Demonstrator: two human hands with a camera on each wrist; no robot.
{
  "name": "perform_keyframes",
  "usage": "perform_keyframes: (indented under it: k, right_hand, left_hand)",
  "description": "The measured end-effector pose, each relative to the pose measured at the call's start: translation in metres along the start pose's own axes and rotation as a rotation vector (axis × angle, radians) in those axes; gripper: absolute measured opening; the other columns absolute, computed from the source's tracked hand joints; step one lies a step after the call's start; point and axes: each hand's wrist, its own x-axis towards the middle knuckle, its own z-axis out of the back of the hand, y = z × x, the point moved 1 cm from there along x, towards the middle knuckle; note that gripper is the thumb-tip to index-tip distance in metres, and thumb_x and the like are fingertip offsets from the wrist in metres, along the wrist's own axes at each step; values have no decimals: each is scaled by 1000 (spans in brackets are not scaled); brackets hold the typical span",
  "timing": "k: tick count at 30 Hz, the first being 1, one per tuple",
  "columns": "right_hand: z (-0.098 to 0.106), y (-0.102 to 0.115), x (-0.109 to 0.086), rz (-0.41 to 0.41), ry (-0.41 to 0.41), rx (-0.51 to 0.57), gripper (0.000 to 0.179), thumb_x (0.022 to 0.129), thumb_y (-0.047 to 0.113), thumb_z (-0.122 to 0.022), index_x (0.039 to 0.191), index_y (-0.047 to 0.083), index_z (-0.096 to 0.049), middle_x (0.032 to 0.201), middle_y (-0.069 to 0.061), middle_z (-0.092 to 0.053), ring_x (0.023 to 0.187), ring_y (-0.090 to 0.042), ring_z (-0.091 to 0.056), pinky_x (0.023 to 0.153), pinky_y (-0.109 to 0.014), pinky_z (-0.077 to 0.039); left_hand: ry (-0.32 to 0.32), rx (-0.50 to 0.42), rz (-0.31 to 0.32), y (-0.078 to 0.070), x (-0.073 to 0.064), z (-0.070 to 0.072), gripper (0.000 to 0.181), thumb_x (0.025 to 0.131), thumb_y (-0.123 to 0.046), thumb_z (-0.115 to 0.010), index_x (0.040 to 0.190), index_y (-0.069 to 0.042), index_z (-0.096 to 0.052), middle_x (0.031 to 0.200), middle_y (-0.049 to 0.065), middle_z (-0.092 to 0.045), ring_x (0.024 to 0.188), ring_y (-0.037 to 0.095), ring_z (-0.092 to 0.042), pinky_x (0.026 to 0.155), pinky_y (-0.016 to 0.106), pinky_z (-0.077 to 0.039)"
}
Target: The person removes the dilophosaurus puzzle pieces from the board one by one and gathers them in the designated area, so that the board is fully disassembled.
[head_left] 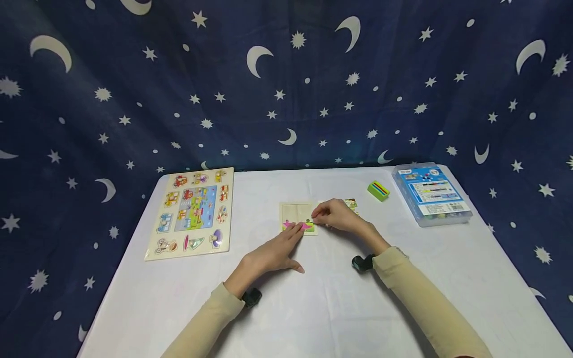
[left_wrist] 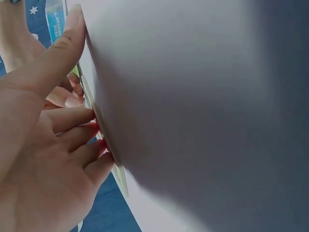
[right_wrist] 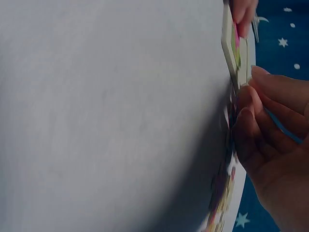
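A small wooden puzzle board point(head_left: 297, 205) lies flat at mid-table, its lower part filled with pink and green picture pieces point(head_left: 308, 226). My left hand point(head_left: 276, 251) rests on its lower part, fingers extended with their tips on the pink piece and thumb spread to the side. At the board's right edge, my right hand point(head_left: 337, 215) pinches a small puzzle piece, mostly hidden by thumb and fingertips. The right wrist view shows those fingertips right beside the board's corner point(right_wrist: 233, 60). Loose puzzle pieces point(head_left: 351, 203) lie behind the right hand, partly covered by it.
A large wooden vehicle puzzle point(head_left: 228, 219) lies at the left. Toward the back right are a green block with coloured stripes point(head_left: 378, 191) and a clear plastic case with a blue label point(head_left: 430, 194). A dark star-patterned cloth point(head_left: 286, 99) hangs behind the white table point(head_left: 322, 308).
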Motion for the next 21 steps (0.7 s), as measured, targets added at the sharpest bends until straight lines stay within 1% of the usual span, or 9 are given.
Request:
perform_keyframes:
  k: [4,9,15,21]
  right_hand:
    - [-5,6,6,17,30,-41,15,90,11,-79,102,3,-78,81,0,-72,68,-8,-57,64,-23,-46]
    - [-9,12,9,10,44,-75,11,87,7,-80,97,4,-78,77,1,-69,70,-9,-56,66,-23,-46]
    - [-8,13,11,-35,42,-88,11,85,9,-82,94,5,-76,77,1,-67,70,-9,-55,66,-22,-46]
    - [-8,15,12,-64,54,-55,13,85,8,-82,94,4,-74,80,-1,-67,71,-10,-56,66,-23,-47]
  left_hand:
    - [-2,-1,-9,1,0,2,111,83,-42,-85,164,-5,-20,173,11,-14,161,27,-12,126,46,-28]
    - [-15,62,-15,1,0,1,110,82,-45,-84,163,-4,-23,172,12,-18,160,28,-17,123,47,-34]
    - [-9,81,-14,-1,2,0,108,83,-44,-84,162,-1,-24,172,14,-18,160,29,-16,125,46,-30]
    - [-2,61,19,-1,1,0,106,83,-45,-83,162,-1,-27,173,11,-15,160,27,-14,125,45,-29]
